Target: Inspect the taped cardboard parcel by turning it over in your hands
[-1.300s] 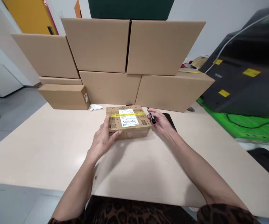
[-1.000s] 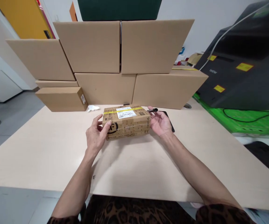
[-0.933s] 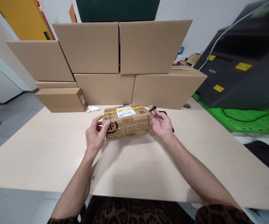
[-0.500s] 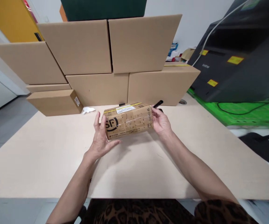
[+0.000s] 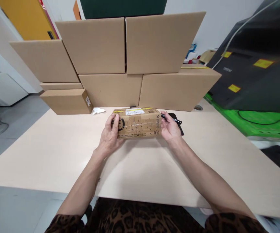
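A small brown cardboard box (image 5: 140,125), printed with black lettering and carrying a white label and yellow tape on top, is held between both hands just above the table. My left hand (image 5: 109,134) is closed around its left end, covering part of the round black logo. At the opposite end, my right hand (image 5: 170,127) grips the box and also has a black pen-like stick (image 5: 177,121), probably a marker, in its fingers. Behind that hand, a flat black object (image 5: 173,115) lies on the table, partly hidden.
Large plain cartons (image 5: 101,90) are stacked along the back of the pale table (image 5: 57,155). A smaller carton (image 5: 67,102) sits at the left, near a crumpled white scrap (image 5: 98,110). To the right, a dark machine (image 5: 249,77) rests on a green surface (image 5: 259,123).
My left fingers have closed onto the box's left end. The box has levelled out, and the black stick has swung from pointing up to lying nearly flat. The view has shifted left.
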`<control>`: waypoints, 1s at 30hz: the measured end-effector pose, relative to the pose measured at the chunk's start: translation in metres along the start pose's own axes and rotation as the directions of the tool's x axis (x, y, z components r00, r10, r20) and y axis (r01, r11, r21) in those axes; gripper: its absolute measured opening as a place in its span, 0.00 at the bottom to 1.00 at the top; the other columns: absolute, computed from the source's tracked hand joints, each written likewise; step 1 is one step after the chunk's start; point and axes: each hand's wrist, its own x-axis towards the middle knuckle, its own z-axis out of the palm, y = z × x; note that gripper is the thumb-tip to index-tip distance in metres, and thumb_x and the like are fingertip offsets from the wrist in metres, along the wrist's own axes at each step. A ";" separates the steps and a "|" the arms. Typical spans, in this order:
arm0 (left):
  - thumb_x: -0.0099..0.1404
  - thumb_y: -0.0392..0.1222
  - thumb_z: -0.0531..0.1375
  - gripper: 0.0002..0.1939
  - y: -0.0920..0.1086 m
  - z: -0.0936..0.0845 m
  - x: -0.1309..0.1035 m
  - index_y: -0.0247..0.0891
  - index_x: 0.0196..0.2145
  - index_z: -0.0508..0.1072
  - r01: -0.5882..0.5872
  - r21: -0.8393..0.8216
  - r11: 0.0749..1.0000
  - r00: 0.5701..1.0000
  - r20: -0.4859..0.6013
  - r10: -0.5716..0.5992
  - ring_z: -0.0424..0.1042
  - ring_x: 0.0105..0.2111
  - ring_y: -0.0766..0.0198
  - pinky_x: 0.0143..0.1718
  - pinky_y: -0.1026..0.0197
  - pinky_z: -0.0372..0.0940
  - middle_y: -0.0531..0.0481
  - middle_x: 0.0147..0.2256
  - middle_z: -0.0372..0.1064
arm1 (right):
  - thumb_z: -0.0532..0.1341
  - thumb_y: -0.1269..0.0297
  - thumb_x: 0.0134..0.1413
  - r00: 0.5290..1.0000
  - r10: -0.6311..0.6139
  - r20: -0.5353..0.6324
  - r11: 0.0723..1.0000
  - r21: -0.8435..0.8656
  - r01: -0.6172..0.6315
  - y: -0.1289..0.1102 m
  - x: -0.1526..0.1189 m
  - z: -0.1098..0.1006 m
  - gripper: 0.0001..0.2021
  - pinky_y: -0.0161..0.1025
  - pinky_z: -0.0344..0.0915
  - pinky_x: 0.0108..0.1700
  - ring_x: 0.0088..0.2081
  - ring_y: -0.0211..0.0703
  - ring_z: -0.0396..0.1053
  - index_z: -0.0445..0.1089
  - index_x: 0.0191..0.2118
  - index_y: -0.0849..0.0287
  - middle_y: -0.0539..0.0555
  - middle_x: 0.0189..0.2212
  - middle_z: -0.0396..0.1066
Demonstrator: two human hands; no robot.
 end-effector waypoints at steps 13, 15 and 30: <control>0.53 0.59 0.74 0.61 -0.001 0.001 0.015 0.48 0.77 0.51 -0.010 0.098 0.995 0.993 -0.117 0.021 0.63 0.63 0.32 0.68 0.21 0.52 0.33 0.65 0.62 | 0.80 0.50 0.43 0.820 -0.563 0.103 0.807 -0.146 0.572 -0.041 -0.040 0.002 0.19 0.28 0.59 0.19 0.22 0.31 0.66 0.78 0.33 0.57 0.45 0.25 0.73; 0.55 0.59 0.74 0.63 -0.001 0.007 0.020 0.47 0.78 0.45 -0.038 0.026 0.999 0.991 -0.131 0.041 0.62 0.65 0.33 0.68 0.22 0.53 0.33 0.65 0.59 | 0.78 0.53 0.47 0.746 -0.623 0.235 0.723 -0.191 0.664 -0.040 -0.057 0.002 0.15 0.30 0.59 0.19 0.21 0.32 0.67 0.78 0.33 0.56 0.46 0.24 0.74; 0.60 0.51 0.73 0.67 0.012 0.023 0.030 0.38 0.79 0.31 -0.095 -0.085 0.992 0.980 -0.182 0.078 0.64 0.65 0.34 0.61 0.32 0.70 0.25 0.65 0.56 | 0.65 0.71 0.61 0.174 -0.415 0.893 -0.083 -0.228 0.970 0.005 -0.098 0.016 0.07 0.35 0.72 0.29 0.22 0.38 0.74 0.75 0.33 0.50 0.46 0.23 0.77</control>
